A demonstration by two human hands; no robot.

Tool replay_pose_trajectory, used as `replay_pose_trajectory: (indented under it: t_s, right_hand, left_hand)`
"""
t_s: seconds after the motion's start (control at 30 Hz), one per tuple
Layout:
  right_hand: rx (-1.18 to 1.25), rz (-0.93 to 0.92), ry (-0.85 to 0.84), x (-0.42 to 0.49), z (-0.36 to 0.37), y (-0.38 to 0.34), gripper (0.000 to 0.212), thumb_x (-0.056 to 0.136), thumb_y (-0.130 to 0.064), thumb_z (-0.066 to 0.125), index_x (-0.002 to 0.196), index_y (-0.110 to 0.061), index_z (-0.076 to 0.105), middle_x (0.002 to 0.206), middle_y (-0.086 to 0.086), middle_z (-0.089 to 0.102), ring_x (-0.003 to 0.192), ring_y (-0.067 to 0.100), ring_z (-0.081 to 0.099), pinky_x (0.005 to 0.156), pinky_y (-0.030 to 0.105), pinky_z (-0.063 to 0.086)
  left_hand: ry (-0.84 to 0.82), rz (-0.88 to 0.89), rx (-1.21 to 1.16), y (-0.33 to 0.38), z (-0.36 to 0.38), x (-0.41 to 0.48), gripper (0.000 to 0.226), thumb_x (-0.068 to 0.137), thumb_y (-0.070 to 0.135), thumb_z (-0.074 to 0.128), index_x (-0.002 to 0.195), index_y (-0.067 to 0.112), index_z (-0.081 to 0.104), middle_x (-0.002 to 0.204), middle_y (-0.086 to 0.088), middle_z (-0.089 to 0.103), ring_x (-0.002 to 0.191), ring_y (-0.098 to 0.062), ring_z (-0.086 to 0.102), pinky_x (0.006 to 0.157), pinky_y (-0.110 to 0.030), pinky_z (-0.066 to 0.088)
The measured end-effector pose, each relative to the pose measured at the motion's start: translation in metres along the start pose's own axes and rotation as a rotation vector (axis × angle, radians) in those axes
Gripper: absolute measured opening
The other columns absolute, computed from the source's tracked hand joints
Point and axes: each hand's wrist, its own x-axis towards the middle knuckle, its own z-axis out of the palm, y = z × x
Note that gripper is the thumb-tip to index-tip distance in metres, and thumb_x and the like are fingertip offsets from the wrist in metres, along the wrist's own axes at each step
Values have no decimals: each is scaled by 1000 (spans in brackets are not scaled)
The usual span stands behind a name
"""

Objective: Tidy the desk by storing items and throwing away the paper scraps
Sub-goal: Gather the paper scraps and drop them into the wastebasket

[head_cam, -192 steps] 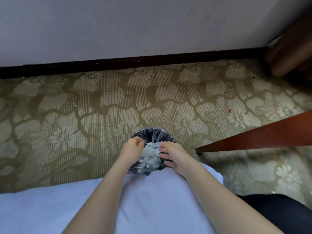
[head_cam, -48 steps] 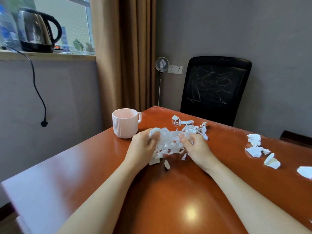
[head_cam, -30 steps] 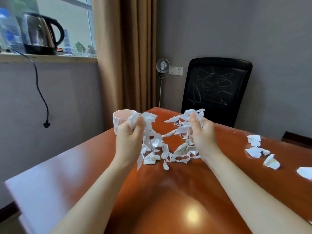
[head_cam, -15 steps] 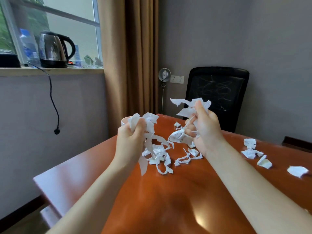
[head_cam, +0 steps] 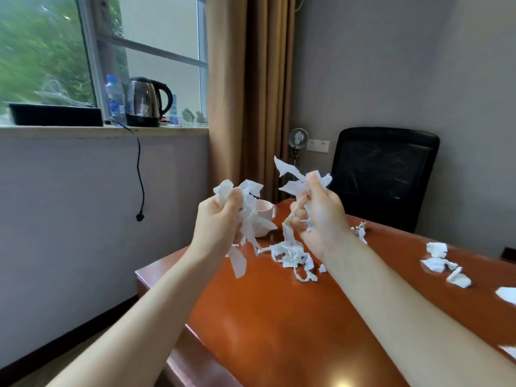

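In the head view, we are holding both hands up above the counter [head_cam: 279, 317], just in front of the pink mug [head_cam: 265, 216]. Our left hand [head_cam: 216, 222] is curling its fingers and thumb tightly around a crumpled wad of paper scraps [head_cam: 247, 195]. The wad is covering part of the mug's left side, and torn strips are hanging from the fist down toward the counter.

Our right hand [head_cam: 321, 216], just right of the mug, is pinching a second bunch [head_cam: 297, 177] between the thumb and curled fingers. Ragged pieces are sticking up above the thumb, and one thin strip is trailing down from the palm. That strip is reaching toward a loose tangle of scraps [head_cam: 293, 255] lying on the counter below and between our two hands, in front of the mug and slightly to its right. We cannot tell whether the strip is joined to the tangle.

A small scrap [head_cam: 360, 230] is lying right of the mug, beyond our right wrist. Well to the right of the mug, a scatter of bigger torn pieces [head_cam: 441, 261] is resting on the counter.

Behind the mug a brown curtain [head_cam: 251, 93] is hanging. Behind it to the right, a black chair [head_cam: 382, 174] is standing. Up and to the left of the mug, a kettle [head_cam: 145, 103] and a water bottle [head_cam: 114, 99] are sitting on the windowsill [head_cam: 83, 131].
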Motion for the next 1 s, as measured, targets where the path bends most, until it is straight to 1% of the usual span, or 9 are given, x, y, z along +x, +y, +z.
replay_pose_trajectory:
  t_s: [0.1,0.23,0.33,0.43,0.5,0.7,0.83,0.9,1.0]
  right_hand:
    - [-11,43,-12,-13,26,17,32,98,-35,45,74,-13,46,58,2,29,46,9,23,43,19,24]
    - [89,129,-106,-29,65,41,34,98,-34,46,72,-11,45,54,2,34,40,9,29,39,17,25]
    - [72,183,-193,-44,97,59,35,97,-35,46,83,-5,54,61,17,52,49,28,52,54,22,46]
    - [140,236,-306,-55,130,86,40,98,-35,44,63,-16,39,42,-4,34,34,8,30,35,17,28]
    - [154,289,-359,-65,152,107,42,99,-35,42,61,-17,33,40,-7,28,32,5,23,31,16,22]
    - [77,461,-480,-108,208,174,36,99,-36,42,69,-18,37,38,-9,34,29,4,30,31,16,27]
    - [21,591,-508,-139,236,226,30,99,-36,44,76,-17,42,40,-9,38,31,3,33,34,16,28]
    - [5,650,-525,-152,245,253,30,99,-36,43,77,-16,42,38,-11,41,29,2,36,32,16,29]
    - [-20,727,-538,-166,251,297,25,100,-35,42,94,-11,49,38,-11,44,29,2,38,31,15,30]
  left_hand:
    - [29,-24,23,-3,-25,-5,42,98,26,44,58,16,45,38,11,42,32,-3,38,36,-15,33]
    - [95,-56,38,-11,-65,-9,41,98,26,43,60,11,43,52,-6,39,40,-10,38,36,-16,31]
    - [186,-79,27,-17,-100,-17,38,98,26,45,63,11,41,54,-3,40,48,-14,38,37,-17,33]
    - [243,-55,7,-17,-144,-29,42,98,24,45,58,15,35,39,12,33,36,-3,30,36,-14,29]
    - [275,-49,22,-16,-175,-39,41,98,24,45,59,15,36,36,11,33,32,-1,30,37,-13,29]
    - [395,-97,34,-33,-266,-69,25,97,26,47,79,9,47,49,2,32,37,-6,28,39,-17,26]
    - [502,-163,65,-56,-316,-95,32,98,24,44,69,13,39,42,11,30,36,-4,25,37,-16,26]
    - [545,-200,87,-71,-339,-107,28,99,24,43,74,11,44,41,11,32,36,-4,26,38,-16,26]
    - [593,-260,113,-102,-370,-122,27,98,25,44,86,4,54,47,3,36,40,-9,29,40,-19,27]
